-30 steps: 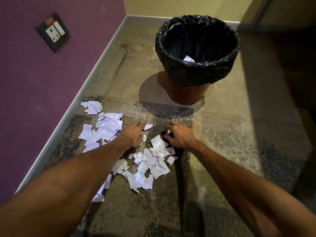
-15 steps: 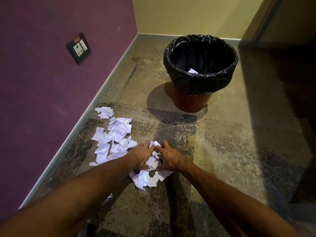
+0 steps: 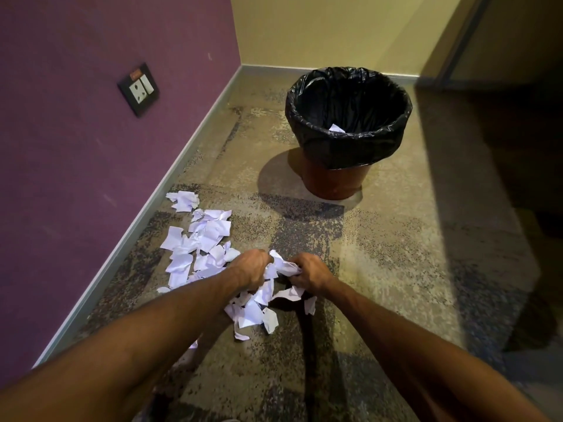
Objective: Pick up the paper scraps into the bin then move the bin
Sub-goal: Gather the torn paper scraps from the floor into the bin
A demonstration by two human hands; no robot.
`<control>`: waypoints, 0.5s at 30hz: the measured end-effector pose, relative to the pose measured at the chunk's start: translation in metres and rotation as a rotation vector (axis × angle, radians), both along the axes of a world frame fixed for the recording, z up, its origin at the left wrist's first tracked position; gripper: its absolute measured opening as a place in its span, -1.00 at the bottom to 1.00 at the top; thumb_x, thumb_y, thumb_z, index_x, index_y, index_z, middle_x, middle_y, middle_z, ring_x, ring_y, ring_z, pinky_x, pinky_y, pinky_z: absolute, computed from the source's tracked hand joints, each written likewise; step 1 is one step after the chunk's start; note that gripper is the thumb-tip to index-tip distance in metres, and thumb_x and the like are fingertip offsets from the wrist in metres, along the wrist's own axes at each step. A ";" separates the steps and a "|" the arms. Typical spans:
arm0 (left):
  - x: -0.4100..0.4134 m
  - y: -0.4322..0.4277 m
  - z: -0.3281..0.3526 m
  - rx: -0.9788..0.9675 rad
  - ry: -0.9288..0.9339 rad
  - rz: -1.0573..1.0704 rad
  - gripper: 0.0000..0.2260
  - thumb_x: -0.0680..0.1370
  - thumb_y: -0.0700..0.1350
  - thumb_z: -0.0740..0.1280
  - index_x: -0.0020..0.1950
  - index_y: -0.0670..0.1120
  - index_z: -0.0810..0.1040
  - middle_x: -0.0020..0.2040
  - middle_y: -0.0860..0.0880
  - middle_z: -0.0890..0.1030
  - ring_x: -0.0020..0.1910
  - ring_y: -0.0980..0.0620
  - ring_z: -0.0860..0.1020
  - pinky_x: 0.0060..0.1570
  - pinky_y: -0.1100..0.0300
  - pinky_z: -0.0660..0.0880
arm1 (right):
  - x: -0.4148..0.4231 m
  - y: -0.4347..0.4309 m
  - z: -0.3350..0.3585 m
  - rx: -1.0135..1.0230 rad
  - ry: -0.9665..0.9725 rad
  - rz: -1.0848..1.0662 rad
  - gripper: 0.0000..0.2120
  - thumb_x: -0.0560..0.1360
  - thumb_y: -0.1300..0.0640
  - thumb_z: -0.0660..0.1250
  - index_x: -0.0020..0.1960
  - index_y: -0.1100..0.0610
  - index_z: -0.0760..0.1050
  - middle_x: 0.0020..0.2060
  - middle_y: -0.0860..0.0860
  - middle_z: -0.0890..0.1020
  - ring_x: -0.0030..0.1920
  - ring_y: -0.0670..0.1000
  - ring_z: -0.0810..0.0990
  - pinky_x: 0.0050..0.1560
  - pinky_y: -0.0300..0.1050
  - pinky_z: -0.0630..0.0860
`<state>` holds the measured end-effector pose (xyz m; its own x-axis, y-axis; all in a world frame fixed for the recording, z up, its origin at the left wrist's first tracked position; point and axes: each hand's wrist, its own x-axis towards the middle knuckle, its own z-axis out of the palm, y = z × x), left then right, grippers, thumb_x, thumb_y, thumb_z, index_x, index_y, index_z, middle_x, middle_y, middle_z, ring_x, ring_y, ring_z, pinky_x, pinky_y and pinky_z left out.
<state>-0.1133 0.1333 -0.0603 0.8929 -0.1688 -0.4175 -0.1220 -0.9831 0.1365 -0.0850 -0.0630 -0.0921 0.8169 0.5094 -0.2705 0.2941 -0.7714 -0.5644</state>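
Observation:
A bunch of white paper scraps (image 3: 281, 267) is squeezed between my left hand (image 3: 254, 267) and my right hand (image 3: 310, 273), a little above the floor. More loose scraps (image 3: 254, 312) lie under my hands, and another spread of scraps (image 3: 201, 239) lies to the left toward the wall. The bin (image 3: 335, 178), brown with a black liner, stands upright ahead and to the right of my hands. One white scrap (image 3: 336, 128) shows inside it.
A purple wall with a grey skirting (image 3: 170, 181) runs along the left. A wall socket plate (image 3: 138, 89) sits on it. A yellow wall closes the far end behind the bin. Dark shadow covers the floor on the right.
My hands have come together and closed on a bunch of scraps, lifting it off the floor. Some scraps stayed below. The view has pulled back from the bin.

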 end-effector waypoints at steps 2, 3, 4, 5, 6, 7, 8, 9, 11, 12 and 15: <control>0.008 0.002 0.008 -0.041 -0.019 0.063 -0.78 0.57 -0.35 0.28 0.14 -0.18 0.62 -0.06 -0.09 0.66 -0.13 -0.04 0.66 -0.17 0.11 0.66 | 0.007 -0.003 0.012 0.059 0.017 -0.019 -0.94 0.47 0.26 0.47 -0.05 0.22 0.66 -0.26 0.04 0.58 -0.28 0.06 0.53 -0.29 -0.20 0.32; 0.014 0.002 0.016 -0.060 -0.032 0.092 -0.82 0.59 -0.34 0.29 0.10 -0.15 0.61 -0.11 -0.06 0.64 -0.19 0.00 0.65 -0.26 0.16 0.62 | 0.010 -0.005 0.021 0.079 0.020 -0.026 -0.97 0.47 0.28 0.46 -0.09 0.20 0.65 -0.27 0.05 0.60 -0.32 0.01 0.52 -0.32 -0.20 0.33; 0.020 0.003 0.025 -0.077 -0.045 0.114 -0.85 0.60 -0.34 0.30 0.03 -0.12 0.59 -0.14 -0.05 0.62 -0.21 0.01 0.64 -0.30 0.19 0.60 | 0.014 -0.006 0.030 0.095 0.018 -0.039 -0.95 0.47 0.28 0.46 -0.12 0.16 0.63 -0.28 0.07 0.63 -0.36 -0.04 0.52 -0.35 -0.20 0.37; 0.027 0.002 0.036 -0.101 -0.061 0.132 -0.83 0.59 -0.34 0.32 -0.07 -0.08 0.54 -0.16 -0.05 0.61 -0.21 -0.01 0.65 -0.30 0.18 0.61 | 0.018 -0.008 0.041 0.107 0.009 -0.050 -0.95 0.48 0.28 0.46 -0.13 0.17 0.62 -0.27 0.09 0.65 -0.38 -0.09 0.51 -0.38 -0.20 0.39; 0.033 0.002 0.047 -0.127 -0.086 0.142 -0.76 0.58 -0.35 0.33 -0.15 -0.03 0.48 -0.16 -0.06 0.61 -0.18 -0.04 0.66 -0.24 0.13 0.64 | 0.024 -0.009 0.051 0.119 -0.003 -0.066 -0.94 0.49 0.28 0.47 -0.12 0.16 0.62 -0.27 0.06 0.65 -0.38 -0.12 0.50 -0.40 -0.23 0.39; 0.040 0.002 0.058 -0.140 -0.119 0.145 -0.72 0.57 -0.36 0.32 -0.20 -0.01 0.44 -0.16 -0.07 0.61 -0.14 -0.08 0.67 -0.18 0.07 0.67 | 0.031 -0.010 0.063 0.118 -0.009 -0.081 -0.91 0.51 0.29 0.47 -0.09 0.14 0.61 -0.26 0.01 0.62 -0.36 -0.13 0.51 -0.41 -0.30 0.38; 0.045 0.002 0.069 -0.150 -0.155 0.155 -0.73 0.57 -0.36 0.32 -0.21 -0.03 0.45 -0.16 -0.09 0.62 -0.12 -0.11 0.67 -0.13 -0.01 0.69 | 0.040 -0.011 0.075 0.118 -0.032 -0.089 -0.89 0.50 0.29 0.48 -0.08 0.10 0.60 -0.25 -0.03 0.59 -0.34 -0.10 0.52 -0.41 -0.30 0.36; 0.051 0.002 0.081 -0.162 -0.193 0.166 -0.79 0.56 -0.34 0.32 -0.18 -0.07 0.51 -0.16 -0.11 0.63 -0.12 -0.13 0.67 -0.10 -0.05 0.69 | 0.051 -0.012 0.087 0.109 -0.080 -0.090 -0.87 0.48 0.27 0.48 -0.12 0.08 0.59 -0.28 -0.03 0.59 -0.32 -0.04 0.55 -0.39 -0.22 0.37; 0.063 0.002 0.103 -0.169 -0.254 0.189 -0.93 0.55 -0.27 0.37 -0.08 -0.13 0.62 -0.17 -0.14 0.66 -0.15 -0.16 0.67 -0.12 -0.02 0.68 | 0.071 -0.015 0.114 0.080 -0.194 -0.083 -0.93 0.40 0.20 0.46 -0.21 0.13 0.57 -0.33 0.03 0.59 -0.28 0.11 0.59 -0.33 -0.10 0.38; 0.068 0.001 0.115 -0.185 -0.275 0.192 -0.96 0.54 -0.23 0.41 -0.04 -0.13 0.65 -0.16 -0.15 0.68 -0.15 -0.18 0.67 -0.14 0.00 0.67 | 0.082 -0.018 0.127 0.070 -0.235 -0.092 -0.92 0.38 0.16 0.45 -0.23 0.13 0.56 -0.35 0.04 0.57 -0.29 0.13 0.57 -0.32 -0.04 0.40; 0.085 -0.004 0.151 -0.291 -0.351 0.197 -0.85 0.50 -0.10 0.51 0.03 -0.10 0.70 -0.12 -0.11 0.72 -0.16 -0.14 0.70 -0.17 -0.01 0.69 | 0.104 -0.022 0.179 0.133 -0.354 -0.095 -0.69 0.42 0.14 0.45 -0.38 -0.01 0.38 -0.43 -0.04 0.44 -0.35 0.05 0.44 -0.32 -0.03 0.32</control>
